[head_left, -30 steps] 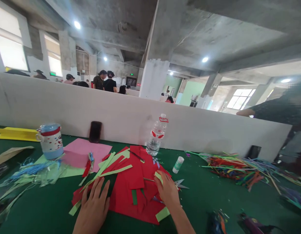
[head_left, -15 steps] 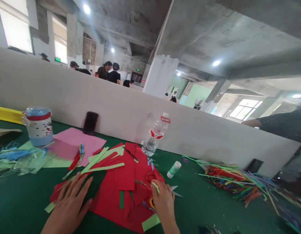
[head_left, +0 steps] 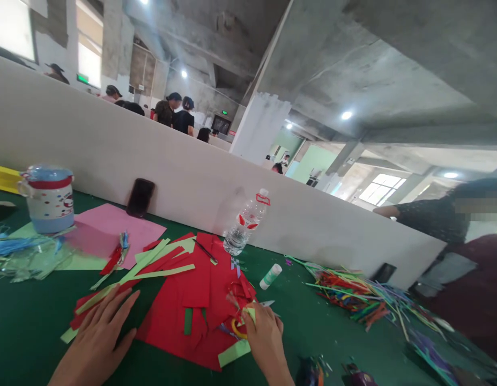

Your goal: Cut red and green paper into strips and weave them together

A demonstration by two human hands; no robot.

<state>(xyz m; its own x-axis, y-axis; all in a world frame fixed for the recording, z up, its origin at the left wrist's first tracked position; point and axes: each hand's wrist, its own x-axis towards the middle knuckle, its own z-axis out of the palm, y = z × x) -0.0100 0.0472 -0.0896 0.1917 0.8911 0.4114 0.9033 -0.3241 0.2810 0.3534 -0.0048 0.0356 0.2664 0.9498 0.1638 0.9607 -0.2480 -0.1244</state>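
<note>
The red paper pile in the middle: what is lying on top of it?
On the red paper pile lie light green paper strips. The right hand rests at its edge on yellow-handled scissors, whose blades it partly hides. Whatever is underneath stays covered.

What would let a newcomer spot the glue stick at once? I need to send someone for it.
Start at the clear water bottle standing before the white partition. Just right of it, the glue stick lies tilted on green felt: a small white tube with a green cap end, alone between red paper and coloured strips.
</note>
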